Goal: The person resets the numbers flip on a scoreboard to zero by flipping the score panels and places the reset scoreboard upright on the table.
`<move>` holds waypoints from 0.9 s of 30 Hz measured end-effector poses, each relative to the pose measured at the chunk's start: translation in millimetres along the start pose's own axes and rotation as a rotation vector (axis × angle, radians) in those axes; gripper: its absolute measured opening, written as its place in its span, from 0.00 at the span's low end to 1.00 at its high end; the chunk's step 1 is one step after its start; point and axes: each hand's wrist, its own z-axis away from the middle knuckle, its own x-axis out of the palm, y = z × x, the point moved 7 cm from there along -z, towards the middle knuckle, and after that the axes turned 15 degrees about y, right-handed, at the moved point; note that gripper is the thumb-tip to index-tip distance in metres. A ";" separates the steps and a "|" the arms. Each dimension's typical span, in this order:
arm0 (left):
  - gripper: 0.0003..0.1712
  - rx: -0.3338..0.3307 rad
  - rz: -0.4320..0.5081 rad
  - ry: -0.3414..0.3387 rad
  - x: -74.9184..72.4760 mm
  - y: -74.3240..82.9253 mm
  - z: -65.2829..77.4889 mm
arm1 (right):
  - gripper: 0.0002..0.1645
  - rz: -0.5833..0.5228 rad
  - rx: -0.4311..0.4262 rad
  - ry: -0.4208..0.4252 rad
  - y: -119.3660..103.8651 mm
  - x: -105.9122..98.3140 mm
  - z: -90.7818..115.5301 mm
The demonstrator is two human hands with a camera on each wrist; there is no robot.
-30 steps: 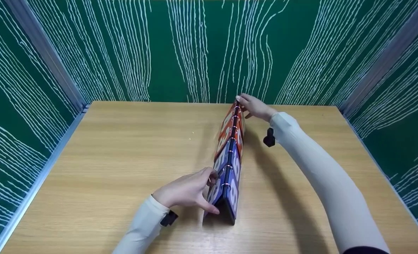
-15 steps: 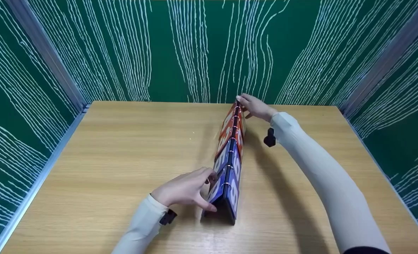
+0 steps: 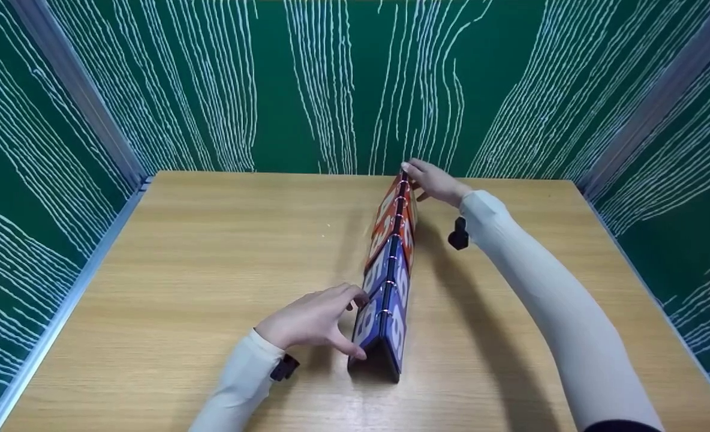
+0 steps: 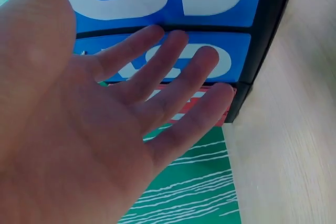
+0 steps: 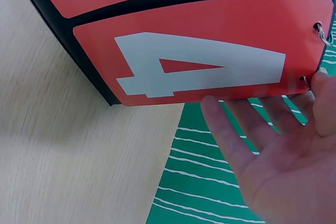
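Note:
A long tent-shaped flip scoreboard (image 3: 393,264) stands on the wooden table, running away from me. Blue number cards on rings fill its near half, and red ones its far half. My left hand (image 3: 316,318) is at the near left side, thumb tip right at the end edge. Its fingers (image 4: 184,72) spread fairly straight beside the blue cards (image 4: 210,40). At the far end my right hand (image 3: 436,182) holds the top corner, thumb at the ridge. Its other fingertips reach the end edge of the red card with a 4 (image 5: 210,72) and are partly hidden.
The table (image 3: 229,240) is bounded by green walls (image 3: 373,90) with white wavy lines at the back and sides. Grey posts (image 3: 79,90) stand in the corners. Dark wrist cameras (image 3: 459,234) sit at both wrists.
My left hand has drawn back slightly to the left from the blue cards, and the near left blue card shows more. The right hand stays put at the far end.

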 end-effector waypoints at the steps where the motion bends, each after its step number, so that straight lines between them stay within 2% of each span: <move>1: 0.53 0.002 0.002 -0.003 0.6 0.5 -0.2 | 0.35 -0.001 -0.001 -0.002 -0.3 0.1 0.2; 12: 0.44 -0.004 0.006 -0.049 4.2 1.7 2.7 | 0.32 0.001 -0.005 0.000 -2.3 0.5 0.8; 17: 0.40 -0.014 0.014 -0.051 2.3 2.3 4.7 | 0.30 -0.015 0.024 -0.014 -8.8 -2.4 9.6; 23: 0.45 -0.017 -0.041 0.008 -8.9 5.4 6.5 | 0.28 -0.007 0.031 -0.023 -24.5 -6.0 22.7; 27: 0.48 -0.032 -0.080 0.074 -23.1 6.8 10.4 | 0.29 -0.005 0.018 -0.009 -12.5 -4.3 10.7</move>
